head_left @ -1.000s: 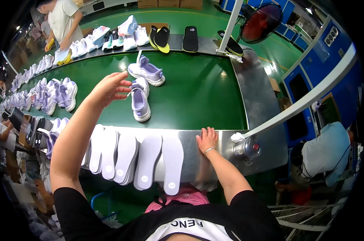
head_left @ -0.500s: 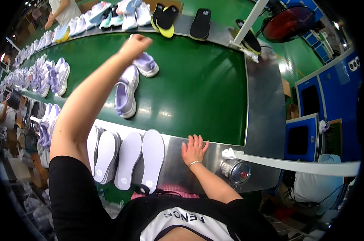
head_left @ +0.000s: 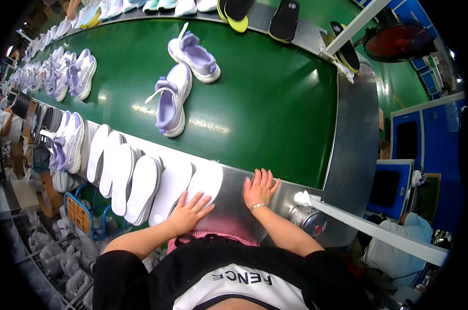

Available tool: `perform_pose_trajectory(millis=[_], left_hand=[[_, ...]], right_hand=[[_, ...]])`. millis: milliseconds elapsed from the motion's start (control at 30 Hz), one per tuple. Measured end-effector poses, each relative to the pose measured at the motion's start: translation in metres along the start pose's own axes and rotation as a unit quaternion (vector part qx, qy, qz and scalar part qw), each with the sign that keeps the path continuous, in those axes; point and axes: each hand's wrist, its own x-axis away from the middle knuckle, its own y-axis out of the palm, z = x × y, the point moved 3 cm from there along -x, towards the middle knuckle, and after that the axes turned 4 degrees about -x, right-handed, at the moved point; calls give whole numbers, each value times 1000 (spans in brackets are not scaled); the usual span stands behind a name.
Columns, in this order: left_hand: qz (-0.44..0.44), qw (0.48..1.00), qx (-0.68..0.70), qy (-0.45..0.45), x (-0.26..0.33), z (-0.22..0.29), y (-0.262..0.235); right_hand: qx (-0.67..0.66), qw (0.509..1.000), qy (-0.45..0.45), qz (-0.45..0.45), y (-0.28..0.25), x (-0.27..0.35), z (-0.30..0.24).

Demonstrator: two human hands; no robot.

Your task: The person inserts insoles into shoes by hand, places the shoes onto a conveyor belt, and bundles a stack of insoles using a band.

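My left hand [head_left: 190, 212] lies with its fingers spread over the lower end of the nearest white insole [head_left: 205, 182], at the right end of a row. Beside it is another white insole [head_left: 173, 187], with more insoles [head_left: 143, 186] stacked to the left. Flat on the metal table edge [head_left: 234, 194] rests my right hand [head_left: 260, 190], open, a bracelet on its wrist. Neither hand grips anything. Two white and lilac sneakers stand on the green belt [head_left: 259, 103]: a nearer sneaker [head_left: 174, 103] and a farther sneaker [head_left: 195, 58], touching or nearly so.
A white post [head_left: 378, 232] and a round clear container [head_left: 311, 222] are right of my right hand. More lilac sneakers [head_left: 81, 75] line the belt's left. Dark insoles [head_left: 284, 21] lie along the far edge, near a fan [head_left: 399, 42]. A person [head_left: 399, 243] is at lower right.
My left hand has come back from above the far sneaker to the insoles, its fingers now spread. My right hand stays on the metal edge. The view has shifted.
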Motion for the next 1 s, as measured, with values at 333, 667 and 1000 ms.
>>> perform_pose_trajectory(millis=[333,667,1000], left_hand=[[9,988,144,59,-19,-41,-38],[307,770,535,-166,-202,-241,-150],[293,731,488,-375,-372,-410,-131]], right_hand=[[-151,988,18,-8,-8,-55,-9],[-256,958,-62,111,5,-344,-32],[-478,841,145,210,29,-462,31]])
